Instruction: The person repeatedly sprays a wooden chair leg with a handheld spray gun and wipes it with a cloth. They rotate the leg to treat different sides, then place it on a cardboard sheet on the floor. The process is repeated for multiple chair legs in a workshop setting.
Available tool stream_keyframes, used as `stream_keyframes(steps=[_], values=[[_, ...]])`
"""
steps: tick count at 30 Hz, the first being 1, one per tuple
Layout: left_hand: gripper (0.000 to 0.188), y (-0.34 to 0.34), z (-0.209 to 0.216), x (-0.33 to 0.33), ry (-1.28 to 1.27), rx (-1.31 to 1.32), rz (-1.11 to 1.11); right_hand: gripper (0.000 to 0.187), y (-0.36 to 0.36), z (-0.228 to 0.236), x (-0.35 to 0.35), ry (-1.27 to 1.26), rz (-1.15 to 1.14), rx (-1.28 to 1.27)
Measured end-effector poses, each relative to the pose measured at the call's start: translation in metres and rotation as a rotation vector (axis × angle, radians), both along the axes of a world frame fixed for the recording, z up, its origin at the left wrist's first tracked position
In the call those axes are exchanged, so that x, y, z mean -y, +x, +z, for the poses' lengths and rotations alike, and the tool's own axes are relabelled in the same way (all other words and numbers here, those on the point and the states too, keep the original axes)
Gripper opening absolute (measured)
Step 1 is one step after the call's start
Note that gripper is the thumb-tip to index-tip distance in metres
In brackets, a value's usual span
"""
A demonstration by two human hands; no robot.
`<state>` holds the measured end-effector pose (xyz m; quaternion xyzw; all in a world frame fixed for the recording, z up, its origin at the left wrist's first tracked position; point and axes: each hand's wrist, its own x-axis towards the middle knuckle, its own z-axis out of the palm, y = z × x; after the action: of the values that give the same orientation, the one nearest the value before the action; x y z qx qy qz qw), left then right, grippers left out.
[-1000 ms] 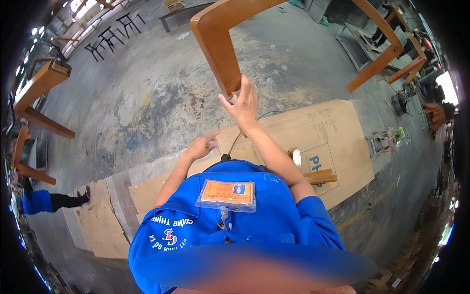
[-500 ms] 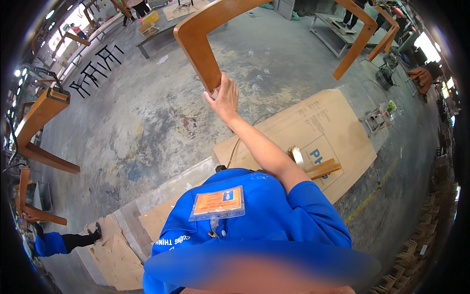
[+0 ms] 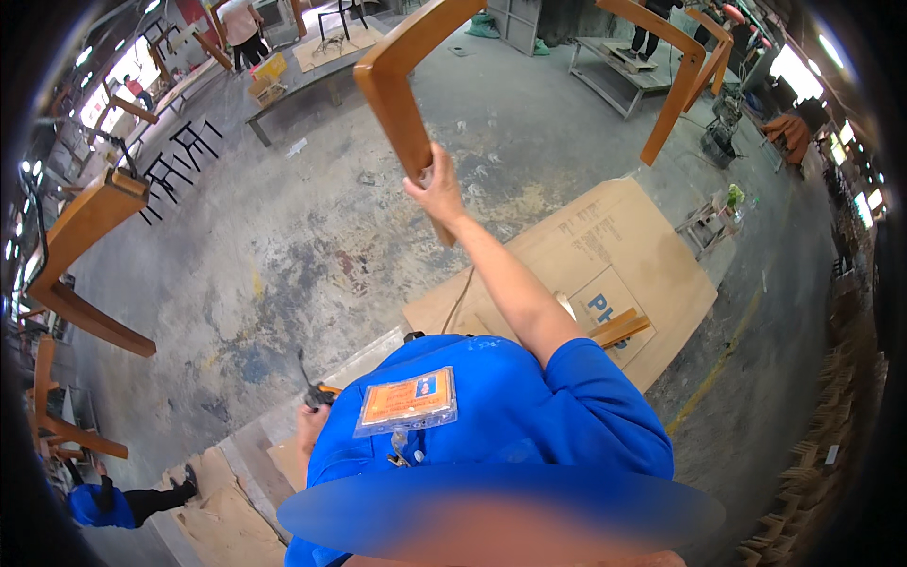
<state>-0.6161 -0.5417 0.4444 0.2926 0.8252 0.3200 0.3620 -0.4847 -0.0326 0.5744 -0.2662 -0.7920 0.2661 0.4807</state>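
Observation:
A bent brown wooden furniture frame (image 3: pixel 389 87) with a rounded corner comes down in front of me. My right hand (image 3: pixel 437 192) is closed round the lower part of its leg. Something pale shows by the thumb, too small to make out. Low at my left side, my left hand (image 3: pixel 309 427) grips a dark hand tool (image 3: pixel 321 394) with an orange part; its exact kind is unclear, and my body partly hides that hand.
Similar wooden frames hang at left (image 3: pixel 80 231) and right (image 3: pixel 675 104). Cardboard (image 3: pixel 652 250) with wooden pieces (image 3: pixel 619 329) lies to my right. A co-worker in blue (image 3: pixel 102 504) stands at lower left. Black stool-like frames (image 3: pixel 175 170) and a low table (image 3: pixel 316 87) stand farther back.
My left hand has come into view with the dark tool. The wooden frame has shifted and its leg now reaches below my right hand, which has moved slightly right and down.

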Motion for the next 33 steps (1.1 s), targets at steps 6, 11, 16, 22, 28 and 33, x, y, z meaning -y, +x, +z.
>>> stream_keyframes(steps=[6,11,16,22,28,33], values=[[0.04,0.002,0.082,-0.088,0.84,0.269,0.438,0.071,0.093,0.019,-0.024,-0.067,0.03,0.047],[0.054,0.07,0.107,-0.176,0.582,0.412,-0.49,0.067,0.144,0.029,-0.036,-0.104,-0.19,0.088],[0.055,0.086,0.116,-0.224,0.748,0.613,-0.475,0.063,0.192,0.033,-0.039,-0.591,0.138,-0.089],[0.054,0.102,0.166,-0.284,0.323,0.142,-0.738,0.066,0.216,0.041,-0.016,-0.745,0.362,-0.163],[0.053,0.048,0.244,-0.332,0.707,0.187,-0.189,0.063,0.212,0.056,0.01,-0.883,0.542,-0.212],[0.048,0.026,0.236,-0.324,0.479,-0.038,-0.432,0.063,0.204,0.052,0.017,-1.005,0.599,-0.278]])
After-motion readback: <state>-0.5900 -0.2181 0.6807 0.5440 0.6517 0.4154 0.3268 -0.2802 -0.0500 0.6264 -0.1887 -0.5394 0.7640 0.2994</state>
